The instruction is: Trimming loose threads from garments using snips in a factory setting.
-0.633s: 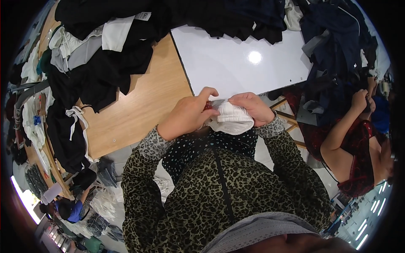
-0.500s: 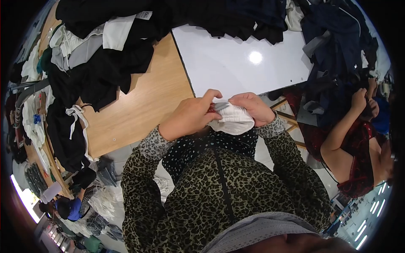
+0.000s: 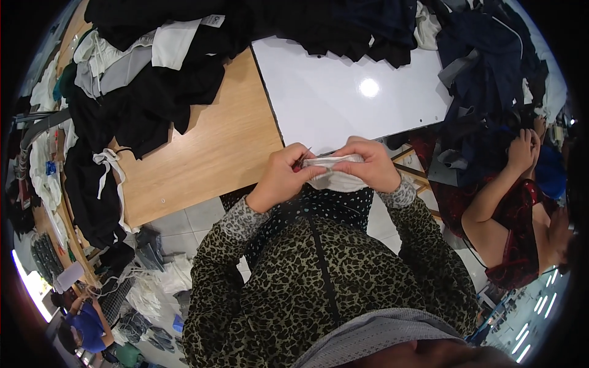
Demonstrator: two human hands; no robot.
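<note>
Between my two hands, above my lap by the table edge, is a small piece of white gathered cloth (image 3: 336,178) with a stretched upper edge. My left hand (image 3: 279,176) is closed, pinching its left end between thumb and fingers. Tucked in the same hand are thread snips (image 3: 299,165), with a bit of red handle and a thin dark tip showing; the rest is hidden. My right hand (image 3: 375,165) grips the cloth's right side, thumb on the near face and fingers behind the edge.
A wooden tabletop (image 3: 202,159) meets a glossy white board (image 3: 343,92) ahead. Black garments (image 3: 159,104) heap at the left, with white and grey pieces (image 3: 123,64) on top. Dark navy clothes (image 3: 485,80) pile at the right, beside a seated co-worker (image 3: 503,214).
My left hand has turned, and the snips' blade has moved off the cloth's face to behind the fingers. The cloth's upper edge is now drawn out between both hands.
</note>
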